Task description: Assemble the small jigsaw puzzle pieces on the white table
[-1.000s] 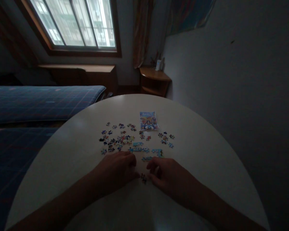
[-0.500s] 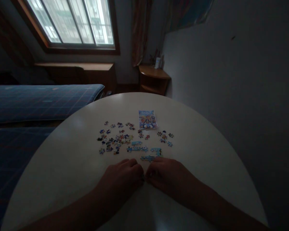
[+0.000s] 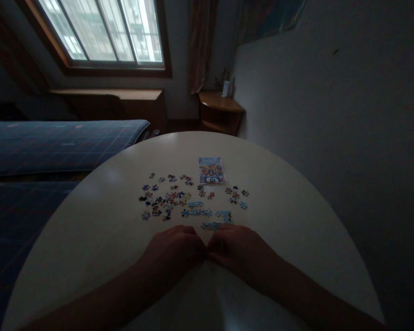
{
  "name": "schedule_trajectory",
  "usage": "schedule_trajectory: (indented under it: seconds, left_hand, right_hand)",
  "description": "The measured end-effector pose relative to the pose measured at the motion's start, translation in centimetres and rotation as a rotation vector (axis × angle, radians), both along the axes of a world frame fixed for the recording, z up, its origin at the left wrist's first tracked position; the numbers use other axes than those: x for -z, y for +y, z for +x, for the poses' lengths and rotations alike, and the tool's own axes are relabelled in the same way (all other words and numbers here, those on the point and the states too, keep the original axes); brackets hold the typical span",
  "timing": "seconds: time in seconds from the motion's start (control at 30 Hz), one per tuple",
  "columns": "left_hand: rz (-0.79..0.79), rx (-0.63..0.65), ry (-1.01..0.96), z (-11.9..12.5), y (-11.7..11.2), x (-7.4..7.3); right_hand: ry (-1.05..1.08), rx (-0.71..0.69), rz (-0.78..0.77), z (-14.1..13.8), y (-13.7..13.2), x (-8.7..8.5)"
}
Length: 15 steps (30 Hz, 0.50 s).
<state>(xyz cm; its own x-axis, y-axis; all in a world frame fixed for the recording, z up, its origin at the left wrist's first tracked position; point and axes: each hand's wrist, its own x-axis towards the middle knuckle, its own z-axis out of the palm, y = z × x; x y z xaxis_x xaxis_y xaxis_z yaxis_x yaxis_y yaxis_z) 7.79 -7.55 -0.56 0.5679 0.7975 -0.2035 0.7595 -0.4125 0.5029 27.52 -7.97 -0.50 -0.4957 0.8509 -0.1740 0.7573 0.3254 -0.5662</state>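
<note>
My left hand (image 3: 179, 246) and my right hand (image 3: 232, 243) meet at their fingertips low over the near part of the table. Both are closed, the fingers pinched together; whatever they may hold is hidden by the fingers and the dim light. Just beyond my right hand lies a joined strip of light blue puzzle pieces (image 3: 210, 225), partly covered by the hand, with a joined corner section (image 3: 225, 216) behind it. Another joined blue strip (image 3: 197, 212) lies a little to the left. Loose jigsaw pieces (image 3: 170, 200) spread in a cluster beyond my left hand.
A colourful picture sheet (image 3: 211, 170) lies toward the far side of the round white table (image 3: 283, 197). Several loose puzzle pieces (image 3: 235, 195) sit to its right front. A blue plaid bed (image 3: 62, 145) stands left of the table, and a wall (image 3: 331, 101) runs along the right.
My two hands have drawn together until their fingertips touch. A small dark thing seen at the left fingertips before is now out of sight. The pieces on the table lie as before.
</note>
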Motion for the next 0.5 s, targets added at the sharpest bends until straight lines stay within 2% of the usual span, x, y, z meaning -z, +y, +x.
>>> schedule_trajectory:
  seconds: [0.2,0.5]
  left_hand:
    - [0.010,0.032,-0.067,-0.24,0.20,0.53]
    - [-0.025,0.058,-0.091,-0.71,0.71,0.43]
  right_hand:
    - [-0.029,0.021,-0.002,-0.30,-0.14,-0.02]
    - [-0.038,0.046,0.008,-0.81,-0.52,0.15]
